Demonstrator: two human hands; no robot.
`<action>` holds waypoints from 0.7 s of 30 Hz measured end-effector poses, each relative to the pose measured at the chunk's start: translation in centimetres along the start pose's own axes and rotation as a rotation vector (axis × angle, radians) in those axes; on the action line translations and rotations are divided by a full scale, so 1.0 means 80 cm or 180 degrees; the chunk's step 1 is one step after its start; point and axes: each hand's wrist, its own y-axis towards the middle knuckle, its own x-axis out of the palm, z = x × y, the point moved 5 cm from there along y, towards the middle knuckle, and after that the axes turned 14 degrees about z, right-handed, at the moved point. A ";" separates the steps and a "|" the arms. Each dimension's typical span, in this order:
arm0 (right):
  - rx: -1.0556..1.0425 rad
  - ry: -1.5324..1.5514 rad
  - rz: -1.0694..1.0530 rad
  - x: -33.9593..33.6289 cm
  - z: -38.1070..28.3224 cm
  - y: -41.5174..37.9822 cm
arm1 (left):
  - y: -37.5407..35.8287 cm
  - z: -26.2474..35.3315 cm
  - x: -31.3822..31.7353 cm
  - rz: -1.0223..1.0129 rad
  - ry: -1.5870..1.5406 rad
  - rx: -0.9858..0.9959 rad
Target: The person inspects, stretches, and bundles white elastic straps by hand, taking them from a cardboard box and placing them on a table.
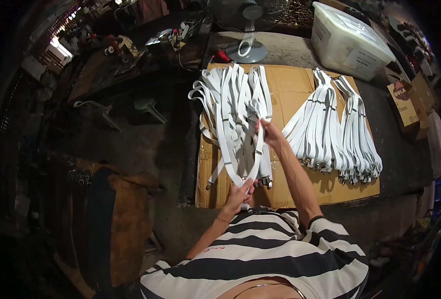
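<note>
Between the left hand (237,197), pinching its bend, and the right hand (271,134), pinching farther up, runs a white strap (256,162). It looks light and limp, best held by its flat band.

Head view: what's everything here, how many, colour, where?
Held strap: 1, white, both hands
Strap pile: 1, white, sheet's left
Strap bundles: 2, white, sheet's right
Cardboard sheet: 1, brown, on table
Fan: 1, grey, beyond sheet
Bin: 1, white, far right
Carton: 1, brown, right
Stool: 1 clear, pale, left
Draped material: 1, brown, lower left
Clutter: uncounted, dim, upper left
Shirt: 1, black and white, bottom
Left hand: 1, bare, strap's lower bend
Right hand: 1, bare, higher up
</note>
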 end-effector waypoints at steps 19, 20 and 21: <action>-0.1218 0.0539 -0.0051 0.003 -0.255 -0.087 | -0.108 0.052 -0.004 -0.0320 0.0549 0.0535; -0.1194 0.0695 0.0062 -0.004 -0.259 -0.102 | -0.109 0.053 -0.003 -0.0335 0.0615 0.0501; -0.1138 0.0876 -0.0228 -0.012 -0.264 -0.115 | -0.110 0.055 -0.002 -0.0356 0.0694 0.0464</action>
